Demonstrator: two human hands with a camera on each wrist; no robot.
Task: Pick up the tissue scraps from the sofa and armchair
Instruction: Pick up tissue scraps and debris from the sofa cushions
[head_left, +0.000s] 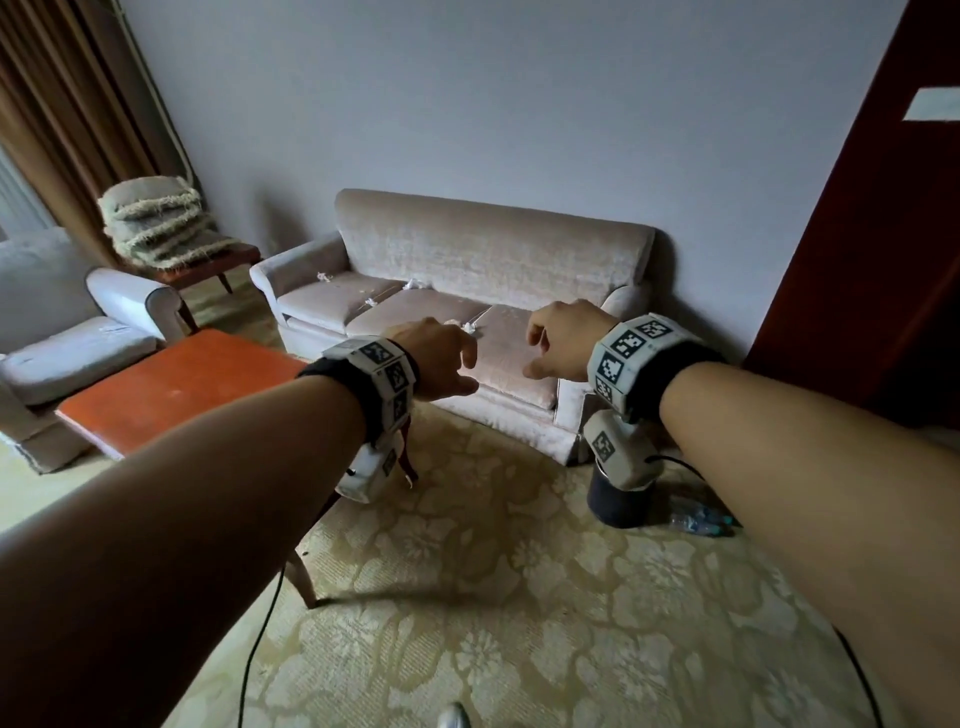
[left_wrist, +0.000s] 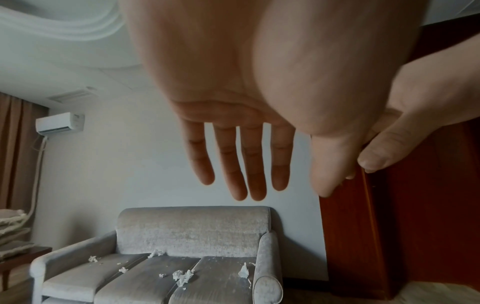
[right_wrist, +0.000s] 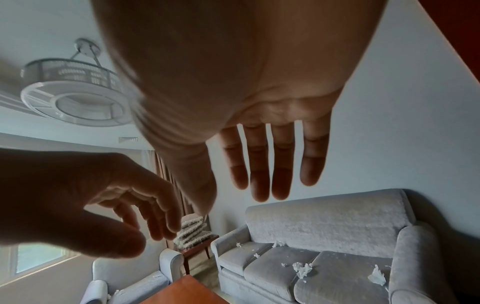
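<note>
Fingers (left_wrist: 228, 162) of the left hand (head_left: 439, 358) hang straight and slightly spread, with nothing between them or in the palm; fingers (right_wrist: 275, 164) of the right hand (head_left: 563, 340) hang straight and loose too, and hold nothing. Both arms reach forward side by side at about the same height, the two hands near each other but apart, each wrist wrapped in a band with black-and-white markers.

Below the arms lies a pale carpet (head_left: 519, 597) with a flower pattern. An orange-brown table (head_left: 176, 384) stands to the left, in front of a light armchair (head_left: 78, 343); a few small white bits lie on the armchair's seat cushion, too small to tell apart clearly.

Beyond the hands, against the wall, stands the three-seat sofa (head_left: 483, 249). The tissue scraps (left_wrist: 183, 275) lie scattered across its seat cushions: a small one near the left armrest, one at the foot of the backrest between the left and middle cushions, a little one on the seam there, a larger crumpled cluster at the seam between the middle and right cushions, and an upright torn piece on the right cushion near the right armrest. Neither hand touches any of them.

Left of the sofa, a stack of fringed cushions (head_left: 156, 218) rests on a wooden chair beside a brown curtain (head_left: 67, 104). A dark red door (head_left: 872, 208) stands to the sofa's right
</note>
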